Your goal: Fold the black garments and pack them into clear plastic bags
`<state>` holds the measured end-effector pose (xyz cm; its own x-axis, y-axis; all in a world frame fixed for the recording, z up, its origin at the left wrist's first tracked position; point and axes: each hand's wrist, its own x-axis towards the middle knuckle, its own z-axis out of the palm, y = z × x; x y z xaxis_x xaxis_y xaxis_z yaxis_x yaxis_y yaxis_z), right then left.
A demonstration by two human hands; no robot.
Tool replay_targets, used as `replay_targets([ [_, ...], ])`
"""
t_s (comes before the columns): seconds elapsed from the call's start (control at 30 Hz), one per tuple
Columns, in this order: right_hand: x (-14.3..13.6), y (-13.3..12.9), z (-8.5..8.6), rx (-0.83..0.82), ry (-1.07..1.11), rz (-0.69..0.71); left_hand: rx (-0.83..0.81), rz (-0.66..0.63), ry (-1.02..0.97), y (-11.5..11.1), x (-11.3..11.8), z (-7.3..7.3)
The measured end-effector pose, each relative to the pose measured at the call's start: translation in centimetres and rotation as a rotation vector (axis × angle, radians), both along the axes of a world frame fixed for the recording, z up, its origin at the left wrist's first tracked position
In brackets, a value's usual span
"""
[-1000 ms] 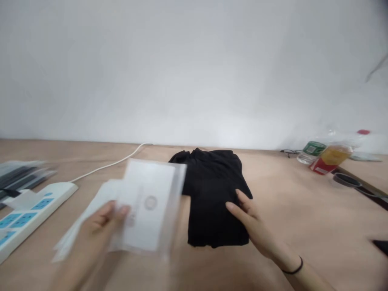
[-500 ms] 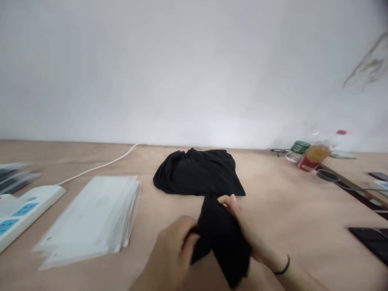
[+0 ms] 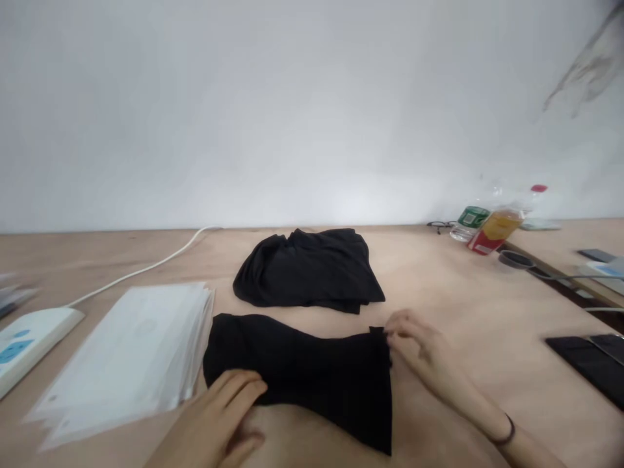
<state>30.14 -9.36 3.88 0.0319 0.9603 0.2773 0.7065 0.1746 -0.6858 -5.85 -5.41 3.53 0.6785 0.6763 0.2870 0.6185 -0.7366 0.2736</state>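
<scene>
A narrow piece of black cloth (image 3: 302, 364) lies spread sideways on the table in front of me, wide at both ends and slimmer in the middle. My left hand (image 3: 219, 413) rests on its lower left edge, fingers stretched out over the fabric and thumb apart. At the upper right corner, the fingertips of my right hand (image 3: 416, 344) pinch the cloth's edge. Just beyond lies a second black cloth (image 3: 307, 270), folded and slightly rumpled, touched by neither hand.
Left of the cloth is a stack of translucent plastic bags (image 3: 127, 351), beside a white power strip (image 3: 34, 338) with its cord. At the right stand tilted bottles (image 3: 497, 227), with glasses (image 3: 439, 225), a tape roll (image 3: 515, 260) and a black phone-like object (image 3: 585, 367). A wall closes off the back.
The near black cloth went from bunched and folded between both hands to laid out flat. My left hand moved left and loosened; my right hand moved right to the cloth's corner.
</scene>
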Motion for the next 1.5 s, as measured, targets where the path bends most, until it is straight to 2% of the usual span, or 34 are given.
replay_targets([
  [0.07,-0.3,0.5,-0.3,0.138,0.017,-0.179,0.191,0.001,0.069,1.1,0.9,-0.2],
  [0.1,-0.7,0.3,-0.5,0.140,-0.019,-0.177,0.262,0.002,0.077,1.6,1.1,-0.4],
  [0.17,-2.0,-1.1,-0.9,0.040,-0.124,-0.001,0.350,0.004,0.038,2.1,1.2,-0.7],
  [0.23,-3.4,-2.9,-1.1,-0.073,-0.198,0.182,0.369,0.017,-0.050,2.0,1.0,-0.4],
  [0.3,-3.9,-4.1,-0.7,-0.138,-0.208,0.218,0.312,0.031,-0.107,1.9,0.4,0.7],
  [0.4,-2.0,-3.6,1.8,-0.107,-0.153,0.148,0.138,-0.050,-0.006,2.9,-0.7,3.6],
  [0.47,0.0,-1.3,4.6,0.024,-0.128,0.064,0.091,-0.068,0.036,5.0,-0.8,6.1],
  [0.57,2.0,4.3,9.1,0.161,-0.080,-0.056,0.207,0.064,-0.108,9.9,0.7,10.6],
  [0.67,2.6,10.4,13.0,0.229,0.226,-0.150,0.337,0.190,-0.276,14.6,3.3,15.5],
  [0.73,2.8,13.1,15.0,0.312,0.334,-0.152,0.392,0.229,-0.339,16.5,4.7,18.2],
  [0.8,3.1,14.2,16.1,0.421,0.353,-0.131,0.427,0.235,-0.387,17.3,5.3,19.7],
  [0.83,3.3,14.1,16.2,0.466,0.338,-0.125,0.440,0.231,-0.413,17.3,5.3,19.7],
  [0.87,3.6,13.6,15.9,0.491,0.294,-0.122,0.446,0.223,-0.437,17.1,5.1,19.2],
  [0.93,3.8,11.9,14.1,0.420,0.103,-0.094,0.397,0.167,-0.387,16.4,4.2,16.7],
  [0.97,3.7,10.9,12.6,0.346,-0.018,-0.065,0.349,0.131,-0.304,15.9,3.7,14.7],
  [1.03,2.8,9.0,8.5,0.169,-0.240,0.033,0.232,0.059,-0.047,14.9,2.8,9.8],
  [1.13,0.6,7.8,1.5,0.036,-0.392,0.032,0.139,0.144,0.122,13.9,2.7,2.3],
  [1.2,-0.8,8.6,-2.3,-0.055,-0.450,-0.018,0.089,0.239,0.107,14.3,3.7,-1.3],
  [1.23,-1.1,9.4,-3.6,-0.078,-0.459,-0.049,0.074,0.280,0.083,14.8,4.3,-2.5],
  [1.3,-1.1,11.6,-5.2,-0.089,-0.452,-0.105,0.060,0.326,0.043,16.6,5.8,-3.7],
  [1.43,0.8,16.8,-5.8,-0.066,-0.409,-0.200,0.061,0.345,0.013,20.9,8.8,-4.0],
  [1.5,1.8,18.7,-5.9,-0.044,-0.384,-0.249,0.063,0.368,-0.005,22.4,10.0,-4.0],
])
